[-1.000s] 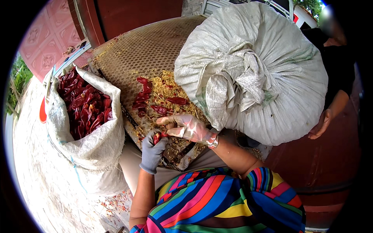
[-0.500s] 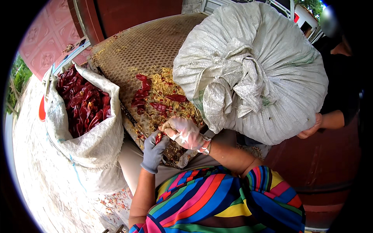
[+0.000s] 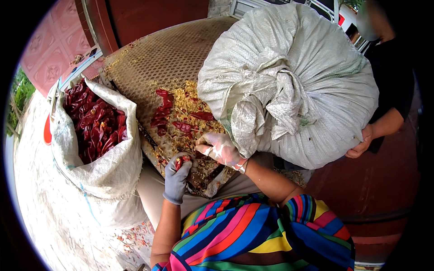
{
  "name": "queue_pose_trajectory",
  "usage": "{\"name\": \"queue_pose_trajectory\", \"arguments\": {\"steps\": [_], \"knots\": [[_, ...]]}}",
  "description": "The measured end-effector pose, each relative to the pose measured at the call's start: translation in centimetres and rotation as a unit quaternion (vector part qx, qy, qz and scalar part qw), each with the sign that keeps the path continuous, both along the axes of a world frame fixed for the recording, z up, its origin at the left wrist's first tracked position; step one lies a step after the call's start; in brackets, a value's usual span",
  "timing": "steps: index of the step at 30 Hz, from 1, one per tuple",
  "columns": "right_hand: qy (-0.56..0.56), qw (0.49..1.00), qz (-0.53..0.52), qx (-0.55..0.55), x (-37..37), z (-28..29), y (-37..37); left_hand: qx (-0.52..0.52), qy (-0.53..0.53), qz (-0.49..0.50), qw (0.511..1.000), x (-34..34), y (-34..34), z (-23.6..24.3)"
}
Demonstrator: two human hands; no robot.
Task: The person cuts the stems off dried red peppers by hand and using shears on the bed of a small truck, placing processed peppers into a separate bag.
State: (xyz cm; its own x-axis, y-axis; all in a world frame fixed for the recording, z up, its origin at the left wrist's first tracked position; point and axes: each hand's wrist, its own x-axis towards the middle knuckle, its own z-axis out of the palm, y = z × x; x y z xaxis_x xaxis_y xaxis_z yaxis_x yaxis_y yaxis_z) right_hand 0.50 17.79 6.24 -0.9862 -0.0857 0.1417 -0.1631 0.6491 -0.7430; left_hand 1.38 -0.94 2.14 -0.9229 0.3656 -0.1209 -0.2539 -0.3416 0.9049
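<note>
My left hand (image 3: pixel 175 179), in a grey glove, is closed around a dried red chili pepper (image 3: pixel 181 161) whose end shows above the fingers. Just to its right is my right hand (image 3: pixel 221 150) in a pink and white patterned glove, its fingertips pinched over the near part of the woven tray (image 3: pixel 181 47). Whether anything tiny sits in that pinch I cannot make out. Beyond my hands, several dried red chilies (image 3: pixel 162 112) lie on the tray beside a heap of yellow seeds and bits (image 3: pixel 187 100).
An open white woven sack (image 3: pixel 106 174) full of dried red chilies (image 3: pixel 97 122) stands on the left. A large tied white sack (image 3: pixel 325 99) bulges over the tray's right side. Another person's hand (image 3: pixel 360 143) touches its lower right edge. A dark red door (image 3: pixel 158 16) is behind.
My two hands have drawn apart: the right has moved right and slightly up, off the chili that stays in my left. The other person's arm and the tied sack have shifted a little.
</note>
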Motion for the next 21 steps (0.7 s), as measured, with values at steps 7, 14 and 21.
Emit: {"name": "queue_pose_trajectory", "arguments": {"steps": [7, 14, 21], "knots": [[0.012, 1.0, 0.001, -0.015, 0.3, -1.3, 0.0, 0.012, -0.001, 0.004, 1.0, 0.0, -0.2, -0.6], [-0.106, 0.993, -0.041, 0.033, 3.0, -4.8, 4.4, 0.026, -0.001, -0.011, 1.0, 0.0, -0.4, -1.4], [-0.169, 0.94, -0.024, -0.295, 3.8, -13.8, 10.4, 0.036, -0.024, -0.065, 0.997, 0.0, 0.0, -1.2]]}}
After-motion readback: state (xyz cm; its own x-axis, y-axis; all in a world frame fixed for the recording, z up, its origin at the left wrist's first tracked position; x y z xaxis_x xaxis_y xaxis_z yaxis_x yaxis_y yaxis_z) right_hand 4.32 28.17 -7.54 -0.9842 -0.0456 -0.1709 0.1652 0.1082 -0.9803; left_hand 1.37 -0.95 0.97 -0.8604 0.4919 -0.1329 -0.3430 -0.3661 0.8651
